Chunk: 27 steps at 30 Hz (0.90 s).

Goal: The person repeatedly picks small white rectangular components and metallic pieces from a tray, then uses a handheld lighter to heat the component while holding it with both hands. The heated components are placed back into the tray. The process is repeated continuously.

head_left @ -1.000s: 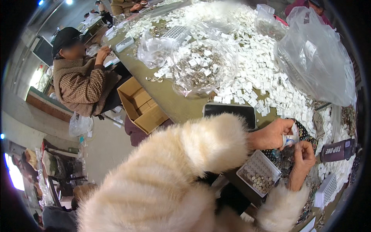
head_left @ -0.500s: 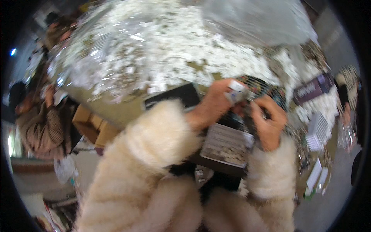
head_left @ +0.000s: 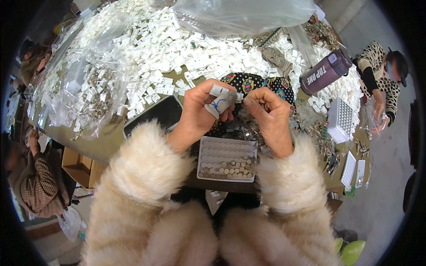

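My left hand (head_left: 198, 111) is closed round a small white plastic piece (head_left: 219, 90). Its thumb wears a grey cloth finger cover (head_left: 225, 103) bound with blue thread. My right hand (head_left: 268, 116) is close beside it, thumb and forefinger pinched at the end of the white piece; what they pinch is too small to make out. Below both hands is a white ridged tray (head_left: 218, 151), its lower rows filled with several small round grey and tan discs (head_left: 236, 167). Behind the hands a black patterned cloth (head_left: 253, 82) lies on the table, with small shiny bits in front of it.
Loose white pieces (head_left: 155, 48) are heaped over the table under clear plastic bags (head_left: 244, 17). A black flat case (head_left: 155, 116) lies left; a purple bottle (head_left: 326, 72) and stacked white trays (head_left: 340, 119) are right. Other people sit left and right. A cardboard box (head_left: 77, 166) stands lower left.
My view has shifted and sharpened, so the ridged tray shows more fully. Both hands stay close together in front of me, the left still gripping the white piece.
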### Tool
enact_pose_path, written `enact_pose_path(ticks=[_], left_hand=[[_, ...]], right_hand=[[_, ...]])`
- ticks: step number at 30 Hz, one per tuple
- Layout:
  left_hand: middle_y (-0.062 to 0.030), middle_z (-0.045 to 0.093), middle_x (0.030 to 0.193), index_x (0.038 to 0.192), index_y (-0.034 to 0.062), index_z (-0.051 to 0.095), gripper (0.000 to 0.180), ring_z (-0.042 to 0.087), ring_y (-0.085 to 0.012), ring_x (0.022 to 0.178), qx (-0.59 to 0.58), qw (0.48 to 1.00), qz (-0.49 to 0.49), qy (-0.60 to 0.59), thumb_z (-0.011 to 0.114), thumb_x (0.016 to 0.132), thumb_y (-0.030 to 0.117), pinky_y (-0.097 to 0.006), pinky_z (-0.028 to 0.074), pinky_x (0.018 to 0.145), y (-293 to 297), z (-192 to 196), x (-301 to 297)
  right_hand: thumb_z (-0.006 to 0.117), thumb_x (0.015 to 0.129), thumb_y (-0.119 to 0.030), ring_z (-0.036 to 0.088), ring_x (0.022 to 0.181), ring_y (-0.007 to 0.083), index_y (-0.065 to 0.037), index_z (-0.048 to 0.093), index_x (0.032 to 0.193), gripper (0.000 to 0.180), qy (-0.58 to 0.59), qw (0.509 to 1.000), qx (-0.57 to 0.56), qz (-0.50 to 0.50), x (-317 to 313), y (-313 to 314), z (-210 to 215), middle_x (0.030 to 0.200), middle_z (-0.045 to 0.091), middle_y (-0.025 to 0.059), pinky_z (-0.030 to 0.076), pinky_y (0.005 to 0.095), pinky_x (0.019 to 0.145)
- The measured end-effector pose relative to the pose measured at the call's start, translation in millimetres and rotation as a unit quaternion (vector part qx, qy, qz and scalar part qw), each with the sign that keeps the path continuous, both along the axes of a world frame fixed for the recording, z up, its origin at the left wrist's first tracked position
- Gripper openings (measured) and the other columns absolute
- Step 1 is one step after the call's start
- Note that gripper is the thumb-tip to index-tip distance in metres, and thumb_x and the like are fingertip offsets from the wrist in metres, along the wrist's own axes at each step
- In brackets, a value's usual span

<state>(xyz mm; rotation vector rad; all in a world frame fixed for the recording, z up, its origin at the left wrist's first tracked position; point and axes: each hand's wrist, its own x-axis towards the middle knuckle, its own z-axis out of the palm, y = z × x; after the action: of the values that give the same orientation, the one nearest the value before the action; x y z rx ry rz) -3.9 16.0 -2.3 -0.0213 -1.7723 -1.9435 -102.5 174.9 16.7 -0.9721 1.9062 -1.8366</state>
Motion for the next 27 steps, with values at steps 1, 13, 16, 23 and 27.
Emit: enact_pose_path(ticks=[1, 13, 16, 23, 27], left_hand=[[-0.0049, 0.068, 0.078, 0.11, 0.0042, 0.066, 0.02, 0.063, -0.0099, 0.061, 0.005, 1.0, -0.004, 0.002, 0.055, 0.096, -0.004, -0.02, 0.043, 0.048, 1, 0, 0], [-0.0062, 0.069, 0.082, 0.11, -0.0016, 0.067, 0.017, 0.064, -0.011, 0.063, 0.062, 0.998, 0.025, -0.002, 0.064, 0.093, -0.005, -0.024, 0.053, 0.055, 12, 4, 3], [-0.0059, 0.068, 0.077, 0.106, -0.001, 0.07, 0.013, 0.063, -0.011, 0.058, 0.158, 0.985, -0.035, -0.061, 0.063, 0.097, 0.005, -0.023, 0.049, 0.051, 0, 4, 0], [-0.0046, 0.071, 0.084, 0.103, 0.0003, 0.073, 0.012, 0.063, -0.0085, 0.068, 0.093, 0.994, -0.018, -0.045, 0.063, 0.096, 0.003, -0.023, 0.048, 0.058, -1, -4, -3], [-0.0049, 0.073, 0.093, 0.103, -0.0004, 0.073, 0.016, 0.063, -0.0089, 0.082, 0.081, 0.996, -0.023, 0.015, 0.062, 0.093, -0.006, -0.024, 0.052, 0.068, 0, -11, -6]], right_hand=[[0.068, 0.093, -0.004, 0.049, 0.073, 0.0024, 0.0, 0.066, 0.09, 0.006, -0.013, 1.0, -0.018, 0.01, 0, 0, -1, 0.081, 0.061, -0.0054, 0.038, 0.0191, 0.063], [0.069, 0.091, 0.001, 0.051, 0.069, 0.0044, 0.0, 0.063, 0.089, 0.007, 0.021, 0.999, -0.039, -0.018, 8, -4, -8, 0.076, 0.058, -0.0022, 0.04, 0.0222, 0.059], [0.075, 0.084, -0.002, 0.057, 0.076, 0.0126, -0.002, 0.062, 0.093, 0.015, 0.088, 0.995, -0.044, -0.003, -3, -10, -10, 0.085, 0.062, 0.0017, 0.042, 0.0281, 0.067], [0.077, 0.072, -0.003, 0.06, 0.093, 0.0295, -0.006, 0.063, 0.116, 0.047, 0.439, 0.897, -0.028, -0.045, -2, -13, -6, 0.098, 0.064, 0.0079, 0.04, 0.0422, 0.085], [0.075, 0.073, -0.001, 0.058, 0.087, 0.0289, -0.004, 0.06, 0.128, 0.057, 0.475, 0.879, -0.02, -0.03, 0, -14, -7, 0.094, 0.062, 0.008, 0.04, 0.0412, 0.083]])
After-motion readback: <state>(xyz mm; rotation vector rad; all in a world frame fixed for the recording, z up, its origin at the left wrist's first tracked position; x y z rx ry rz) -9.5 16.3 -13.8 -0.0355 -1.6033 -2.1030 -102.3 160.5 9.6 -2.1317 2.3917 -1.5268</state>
